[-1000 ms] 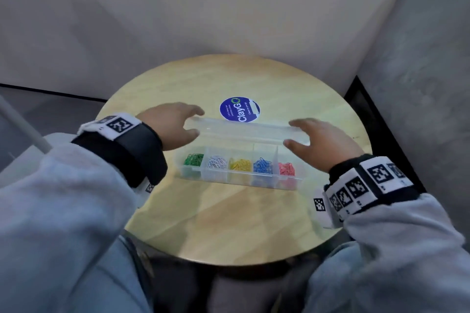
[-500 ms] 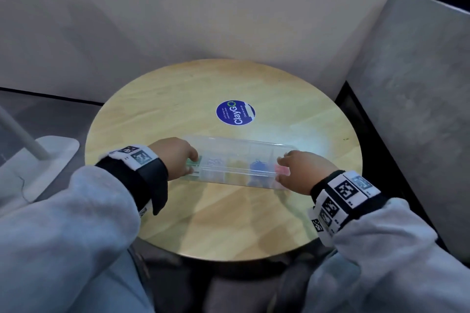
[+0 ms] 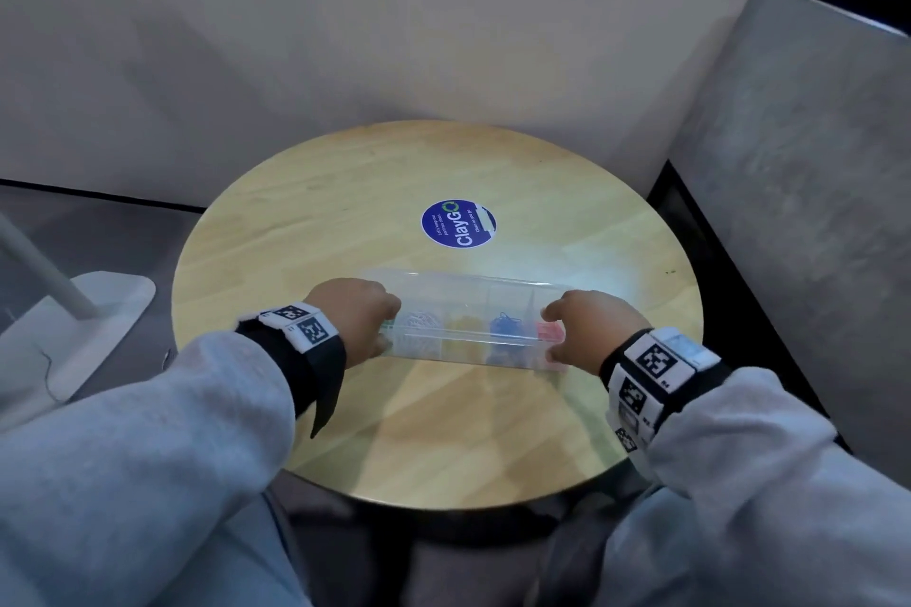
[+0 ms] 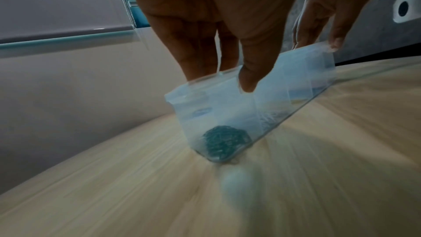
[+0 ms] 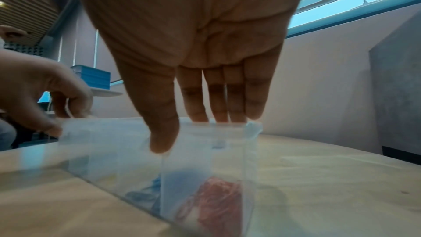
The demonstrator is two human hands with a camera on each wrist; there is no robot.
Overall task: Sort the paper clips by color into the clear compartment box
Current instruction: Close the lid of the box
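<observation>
At six o'clock from the blue round sticker [image 3: 458,223], near the middle of the round table [image 3: 345,192], we have the clear compartment box [image 3: 468,306] lying lengthwise, its lid down over the compartments. Our left hand [image 3: 352,318] takes the nine o'clock end and our right hand [image 3: 589,328] the three o'clock end. The wrist views show each thumb on the near wall and the other fingers [image 5: 218,100] over the far top edge, so both hands are pinching the box between thumb and fingers, pressing the lid down.

We judge the sorting done: no loose clip shows on the table, and every color sits in its own cell. What seems left is only snapping the lid fully home and letting go; whether the catch has already locked, we cannot tell.

Counting: one box, five heaps of clips. From nine to three o'clock these are green paper clips [image 4: 224,141], white paper clips [image 3: 419,320], yellow paper clips [image 3: 466,324], blue paper clips [image 3: 505,324] and red paper clips [image 5: 218,199]. Single clips within a heap are too tangled and blurred to count.
</observation>
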